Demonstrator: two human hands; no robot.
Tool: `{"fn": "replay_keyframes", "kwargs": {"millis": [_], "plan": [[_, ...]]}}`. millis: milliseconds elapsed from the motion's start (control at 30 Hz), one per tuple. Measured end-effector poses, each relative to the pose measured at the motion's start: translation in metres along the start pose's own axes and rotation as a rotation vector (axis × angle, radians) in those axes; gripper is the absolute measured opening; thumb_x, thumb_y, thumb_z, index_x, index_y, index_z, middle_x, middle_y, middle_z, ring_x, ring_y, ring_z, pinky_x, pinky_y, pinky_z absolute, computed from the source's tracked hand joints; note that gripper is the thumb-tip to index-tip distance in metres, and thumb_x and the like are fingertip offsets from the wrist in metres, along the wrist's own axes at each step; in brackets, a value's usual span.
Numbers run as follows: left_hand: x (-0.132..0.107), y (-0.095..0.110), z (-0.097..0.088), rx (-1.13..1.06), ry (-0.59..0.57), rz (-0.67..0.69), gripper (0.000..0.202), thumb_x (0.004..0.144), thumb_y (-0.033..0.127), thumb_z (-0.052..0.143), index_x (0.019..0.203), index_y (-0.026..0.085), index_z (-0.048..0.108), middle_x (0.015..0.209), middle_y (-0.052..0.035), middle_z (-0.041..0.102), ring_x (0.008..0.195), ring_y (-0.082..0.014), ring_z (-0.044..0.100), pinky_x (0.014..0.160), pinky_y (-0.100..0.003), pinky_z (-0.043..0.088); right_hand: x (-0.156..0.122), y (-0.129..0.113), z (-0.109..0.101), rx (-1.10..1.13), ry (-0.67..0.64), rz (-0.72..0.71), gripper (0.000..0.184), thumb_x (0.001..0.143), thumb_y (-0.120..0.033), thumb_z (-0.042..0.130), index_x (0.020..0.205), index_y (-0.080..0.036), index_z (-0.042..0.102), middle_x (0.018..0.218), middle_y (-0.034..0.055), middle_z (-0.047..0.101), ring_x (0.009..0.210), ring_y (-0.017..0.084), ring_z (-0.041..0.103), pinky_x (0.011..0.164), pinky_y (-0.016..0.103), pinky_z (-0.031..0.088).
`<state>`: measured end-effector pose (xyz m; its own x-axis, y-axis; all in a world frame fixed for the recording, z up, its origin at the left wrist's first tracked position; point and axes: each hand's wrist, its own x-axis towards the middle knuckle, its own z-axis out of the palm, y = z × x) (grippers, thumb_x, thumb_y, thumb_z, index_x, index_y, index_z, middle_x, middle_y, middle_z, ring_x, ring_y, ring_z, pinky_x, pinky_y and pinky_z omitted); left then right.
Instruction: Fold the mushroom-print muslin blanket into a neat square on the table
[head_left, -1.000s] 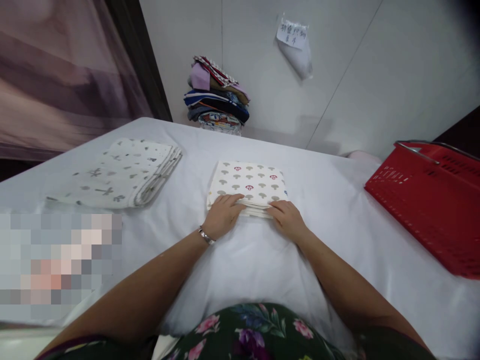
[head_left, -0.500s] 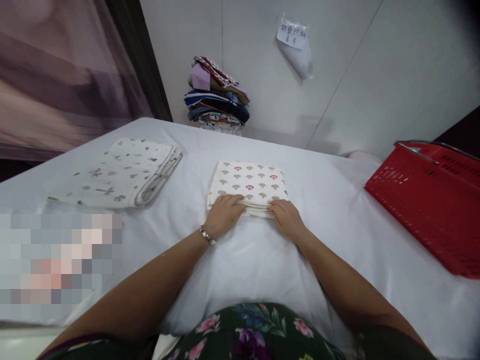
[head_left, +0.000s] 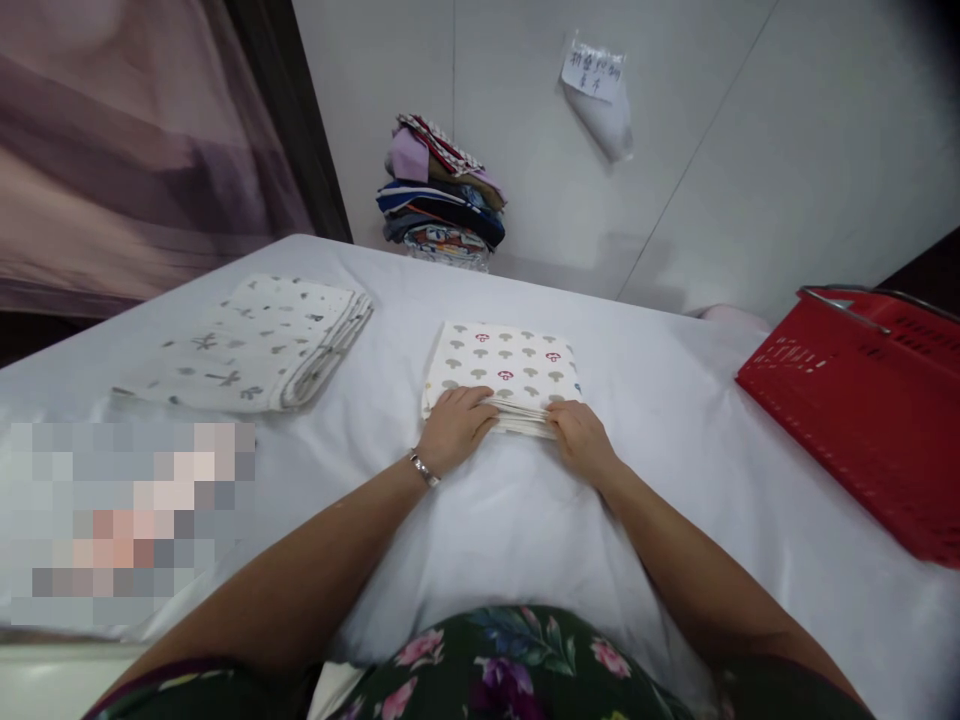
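A folded cream cloth with a mushroom print (head_left: 510, 365) lies on the white table (head_left: 675, 400) in front of me. My left hand (head_left: 454, 428) rests on its near left corner, fingers laid over the top and curled at the edge. My right hand (head_left: 579, 437) is at the near right corner, fingers pressed against the stacked edges of the fold. Both hands grip the near edge of the cloth.
A second folded white cloth with grey prints (head_left: 262, 345) lies at the left. A red plastic basket (head_left: 870, 400) stands at the right. A stack of folded colourful fabrics (head_left: 442, 195) sits against the back wall. A paper note (head_left: 592, 72) hangs on the wall.
Both hands have stayed on the near edge of the mushroom cloth; the view has shifted slightly, and the hands have crept a little further onto the cloth.
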<state>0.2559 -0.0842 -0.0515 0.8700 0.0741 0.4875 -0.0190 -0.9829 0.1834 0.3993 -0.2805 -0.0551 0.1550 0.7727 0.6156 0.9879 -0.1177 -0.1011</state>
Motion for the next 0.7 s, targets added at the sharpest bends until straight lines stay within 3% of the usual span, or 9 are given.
{"fn": "replay_keyframes", "kwargs": {"millis": [467, 700], "plan": [[0.0021, 0.0040, 0.0007, 0.032, 0.056, 0.046, 0.020, 0.091, 0.020, 0.038, 0.090, 0.018, 0.057, 0.105, -0.0053, 0.061, 0.097, -0.0189, 0.052, 0.082, -0.036, 0.037, -0.0011, -0.0023, 0.0026, -0.048, -0.007, 0.020, 0.016, 0.087, -0.009, 0.040, 0.088, -0.018, 0.053, 0.100, 0.0082, 0.064, 0.093, 0.020, 0.056, 0.076, 0.033, 0.043], [0.0043, 0.0028, -0.0012, 0.068, -0.001, 0.038, 0.023, 0.092, 0.022, 0.034, 0.084, 0.017, 0.054, 0.084, -0.0052, 0.062, 0.082, -0.0189, 0.055, 0.079, -0.037, 0.037, 0.0021, -0.0068, -0.0018, -0.113, -0.108, -0.006, 0.016, 0.087, -0.011, 0.042, 0.088, -0.017, 0.057, 0.099, 0.0081, 0.063, 0.093, 0.020, 0.055, 0.074, 0.032, 0.041]]}}
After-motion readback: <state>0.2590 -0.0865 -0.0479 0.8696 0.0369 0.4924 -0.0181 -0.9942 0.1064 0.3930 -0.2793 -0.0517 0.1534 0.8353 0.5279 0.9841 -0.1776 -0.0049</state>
